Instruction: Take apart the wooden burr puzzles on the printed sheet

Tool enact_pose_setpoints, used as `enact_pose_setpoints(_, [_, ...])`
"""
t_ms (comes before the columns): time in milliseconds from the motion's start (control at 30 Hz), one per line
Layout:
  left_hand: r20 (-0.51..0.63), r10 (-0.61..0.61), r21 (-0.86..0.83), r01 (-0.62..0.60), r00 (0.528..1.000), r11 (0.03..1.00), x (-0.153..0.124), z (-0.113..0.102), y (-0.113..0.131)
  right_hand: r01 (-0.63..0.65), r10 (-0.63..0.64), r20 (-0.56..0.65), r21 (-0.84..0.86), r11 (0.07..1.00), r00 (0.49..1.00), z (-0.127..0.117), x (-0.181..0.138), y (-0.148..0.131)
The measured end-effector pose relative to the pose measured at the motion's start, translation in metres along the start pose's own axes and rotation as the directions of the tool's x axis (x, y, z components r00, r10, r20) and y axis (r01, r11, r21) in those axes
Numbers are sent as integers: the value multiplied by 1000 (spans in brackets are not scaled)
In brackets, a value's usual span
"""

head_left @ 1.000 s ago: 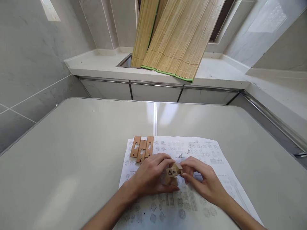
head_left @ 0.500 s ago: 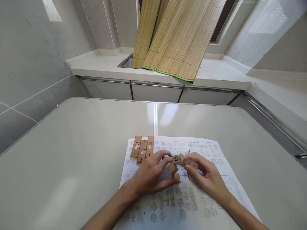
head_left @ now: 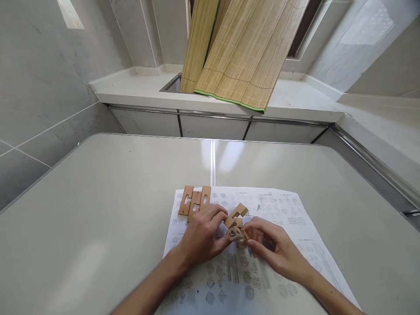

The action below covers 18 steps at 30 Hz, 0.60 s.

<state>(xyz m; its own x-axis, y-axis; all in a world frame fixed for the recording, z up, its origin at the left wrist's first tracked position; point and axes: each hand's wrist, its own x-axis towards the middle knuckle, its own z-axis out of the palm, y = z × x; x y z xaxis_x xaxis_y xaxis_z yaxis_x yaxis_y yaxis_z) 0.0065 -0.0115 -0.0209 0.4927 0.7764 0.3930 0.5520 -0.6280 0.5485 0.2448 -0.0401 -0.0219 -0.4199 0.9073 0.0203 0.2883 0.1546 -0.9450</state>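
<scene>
Both my hands grip a small cluster of notched wooden puzzle pieces (head_left: 236,224) just above a printed instruction sheet (head_left: 285,210). My left hand (head_left: 201,236) pinches the cluster from the left with thumb and fingers curled. My right hand (head_left: 272,249) holds it from the right, fingers closed around the lower pieces. One piece sticks up and away from me; another shows a handwritten mark. Three flat notched wooden pieces (head_left: 194,204), marked with digits, lie side by side on the sheet's far left corner.
The sheet lies on a pale grey table (head_left: 98,197) with a seam down its middle. Beyond it runs a white counter (head_left: 138,89) with a sunken sink, and bamboo mats (head_left: 239,52) lean over it. Tiled walls stand left and right.
The cluster has been turned in my hands: the marked piece went from the top to lower down, and one notched piece now sticks up. Both hands shifted slightly toward me.
</scene>
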Motion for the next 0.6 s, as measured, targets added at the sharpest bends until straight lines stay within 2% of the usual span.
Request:
enact_pose_setpoints(167, [-104,-9,78,17,995,997,0,4,1,-62,63,-122,14,998,991,-5,2,1])
enact_pose_setpoints(300, [-168,31,133,-9,985,991,1,7,2,-179,172,-268,-4,984,948,-8,5,5])
enact_pose_setpoints(433, [-159,56,169,-29,986,985,0,9,1,-259,221,-359,-61,964,907,-9,6,10])
enact_pose_setpoints(600, [-116,99,183,-77,988,980,-1,11,0,-290,172,-419,-236,928,891,-6,7,15])
